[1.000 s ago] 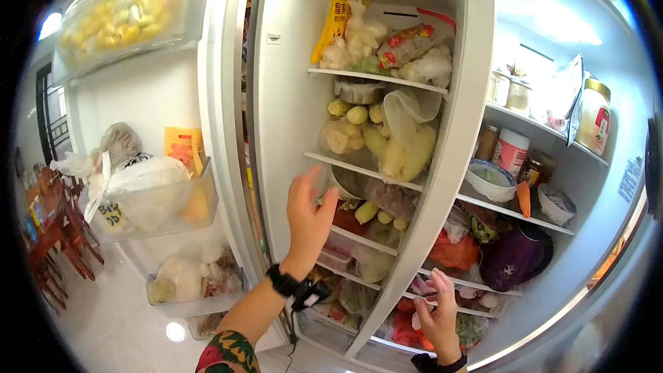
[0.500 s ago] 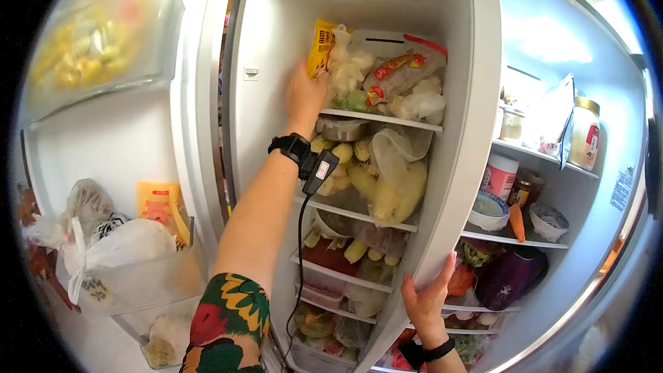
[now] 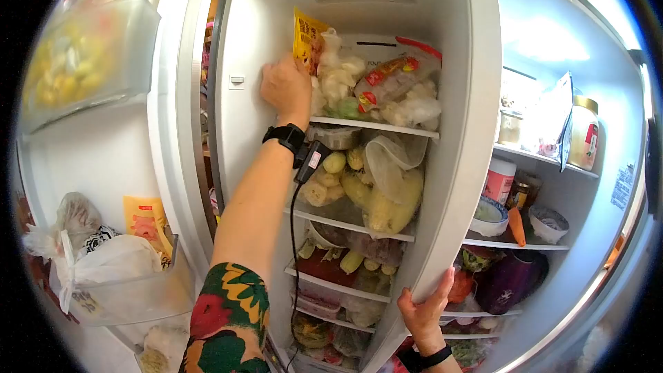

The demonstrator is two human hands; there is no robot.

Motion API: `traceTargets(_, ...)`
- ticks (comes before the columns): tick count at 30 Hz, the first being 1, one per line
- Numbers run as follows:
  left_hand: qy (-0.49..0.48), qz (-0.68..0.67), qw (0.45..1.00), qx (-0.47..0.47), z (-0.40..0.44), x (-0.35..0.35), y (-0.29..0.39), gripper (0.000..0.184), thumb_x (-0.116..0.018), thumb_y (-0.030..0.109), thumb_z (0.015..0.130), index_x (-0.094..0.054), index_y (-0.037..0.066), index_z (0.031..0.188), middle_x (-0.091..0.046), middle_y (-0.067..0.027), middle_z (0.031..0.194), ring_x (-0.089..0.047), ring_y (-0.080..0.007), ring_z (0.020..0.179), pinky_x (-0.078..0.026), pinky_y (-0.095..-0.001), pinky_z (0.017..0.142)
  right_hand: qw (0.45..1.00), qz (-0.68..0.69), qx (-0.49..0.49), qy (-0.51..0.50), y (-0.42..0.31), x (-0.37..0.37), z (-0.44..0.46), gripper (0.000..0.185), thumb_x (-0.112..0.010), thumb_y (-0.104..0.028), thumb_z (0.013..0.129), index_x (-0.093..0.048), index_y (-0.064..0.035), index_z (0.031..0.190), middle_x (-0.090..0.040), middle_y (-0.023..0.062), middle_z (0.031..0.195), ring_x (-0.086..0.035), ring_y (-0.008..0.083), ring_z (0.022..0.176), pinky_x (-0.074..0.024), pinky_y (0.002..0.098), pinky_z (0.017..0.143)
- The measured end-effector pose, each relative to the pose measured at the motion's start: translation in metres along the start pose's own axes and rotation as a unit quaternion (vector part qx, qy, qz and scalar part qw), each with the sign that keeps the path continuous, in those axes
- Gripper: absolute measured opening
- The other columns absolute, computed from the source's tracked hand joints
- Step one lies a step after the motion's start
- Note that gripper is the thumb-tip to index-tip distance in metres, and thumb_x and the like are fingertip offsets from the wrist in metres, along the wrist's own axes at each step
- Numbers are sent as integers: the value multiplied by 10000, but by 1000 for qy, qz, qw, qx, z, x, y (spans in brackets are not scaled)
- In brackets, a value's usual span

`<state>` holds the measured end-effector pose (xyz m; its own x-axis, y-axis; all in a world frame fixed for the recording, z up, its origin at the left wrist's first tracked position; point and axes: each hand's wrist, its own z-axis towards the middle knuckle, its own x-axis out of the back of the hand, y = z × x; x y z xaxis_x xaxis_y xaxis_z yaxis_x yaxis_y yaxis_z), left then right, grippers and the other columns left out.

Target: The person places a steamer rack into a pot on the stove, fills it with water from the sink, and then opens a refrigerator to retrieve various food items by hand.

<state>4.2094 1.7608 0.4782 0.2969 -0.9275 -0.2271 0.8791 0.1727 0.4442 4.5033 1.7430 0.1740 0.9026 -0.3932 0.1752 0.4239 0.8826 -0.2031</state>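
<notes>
My left hand (image 3: pixel 287 90) is closed on the lower left edge of a yellow packet (image 3: pixel 308 40) at the left end of the top freezer shelf (image 3: pixel 376 126). Its fingertips are partly hidden behind the packet. Right beside the packet stand a knotted clear bag of pale lumps (image 3: pixel 340 76) and a clear bag with red labels (image 3: pixel 390 76). Lower down, my right hand (image 3: pixel 425 311) rests against the front of the white partition (image 3: pixel 452 200) between the two compartments, its thumb and fingers apart.
Lower freezer shelves hold bagged corn (image 3: pixel 387 207) and other bags. The fridge side has bowls (image 3: pixel 549 224), a carrot (image 3: pixel 516 226) and a purple container (image 3: pixel 511 282). On the left, the open door (image 3: pixel 90 159) carries bins with bags. A black cable (image 3: pixel 293 269) hangs from my left wrist.
My left hand has shifted left along with the yellow packet, which now leans further toward the left wall. The view has turned slightly; my right hand stays at the partition.
</notes>
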Motion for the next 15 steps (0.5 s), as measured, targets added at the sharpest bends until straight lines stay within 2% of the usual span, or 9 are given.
traceTargets(2, 128, -12, 981, -146, 4, 9, -1, 136, -568, 151, 740, -531, 53, 653, -534, -103, 597, -536, -306, 650, -419, -420, 552, 1000, 5, 3, 3, 1, -1, 0, 918, -631, -48, 594, -78, 10, 1325, -273, 291, 1280, -341, 410, 1165, -273, 442, 963)
traceTargets(3, 125, -9, 981, -150, 4, 12, -2, 136, -568, 151, 740, -531, 53, 653, -534, -103, 597, -536, -306, 650, -419, -420, 552, 1000, 1, 5, -3, 0, 1, 0, 916, -629, -47, 594, -80, 6, 1325, -276, 293, 1278, -346, 414, 1160, -275, 442, 962)
traceTargets(5, 114, -82, 986, -89, 2, 18, -6, 127, -543, 142, 768, -495, 54, 690, -499, -94, 576, -522, -297, 650, -408, -404, 548, 1000, 1, 5, -8, 0, 1, 1, 914, -627, -46, 593, -82, 2, 1325, -278, 294, 1276, -352, 418, 1154, -277, 442, 961)
traceTargets(7, 115, -90, 985, -87, -3, 32, -7, 129, -521, 157, 803, -484, 46, 749, -533, -105, 641, -536, -297, 656, -416, -384, 548, 999, -29, 17, -1, -1, 1, 3, 895, -616, -42, 596, -95, 4, 1322, -287, 298, 1270, -368, 429, 1137, -290, 443, 951)
traceTargets(9, 75, -220, 972, 20, -11, 46, -10, 149, -510, 164, 822, -479, 31, 762, -562, -132, 730, -552, -296, 670, -425, -364, 556, 1000, -15, 16, 6, 1, -1, 2, 894, -620, -47, 586, -118, -14, 1325, -298, 309, 1260, -359, 448, 1141, -308, 471, 939)
traceTargets(10, 72, -279, 956, 53, -15, 55, -13, 147, -496, 155, 847, -487, 13, 811, -587, -123, 796, -578, -232, 670, -442, -328, 582, 1000, -5, 17, 17, 2, -2, 2, 895, -624, -51, 576, -141, -32, 1328, -309, 320, 1250, -350, 466, 1146, -326, 499, 926)
traceTargets(11, 71, -274, 958, 49, -21, 65, -14, 147, -496, 155, 847, -487, 13, 811, -587, -123, 796, -578, -232, 670, -442, -328, 582, 1000, 1, 14, 17, 1, -2, 2, 895, -624, -51, 576, -141, -32, 1328, -309, 320, 1250, -350, 466, 1146, -326, 499, 926)
traceTargets(13, 140, -438, 885, 77, -36, 92, -12, 146, -495, 143, 860, -492, -2, 877, -586, -86, 801, -561, -145, 684, -449, -291, 605, 999, 10, 25, 24, 0, -1, 6, 903, -626, -45, 571, -137, -36, 1329, -305, 315, 1256, -347, 468, 1149, -330, 497, 924)
traceTargets(15, 132, -490, 853, 123, -56, 126, -16, 164, -486, 131, 872, -474, -9, 955, -567, -64, 856, -531, -106, 732, -451, -265, 640, 999, 21, 15, 21, -1, -2, 7, 895, -627, -41, 582, -136, -40, 1330, -297, 309, 1266, -338, 461, 1159, -318, 493, 934)
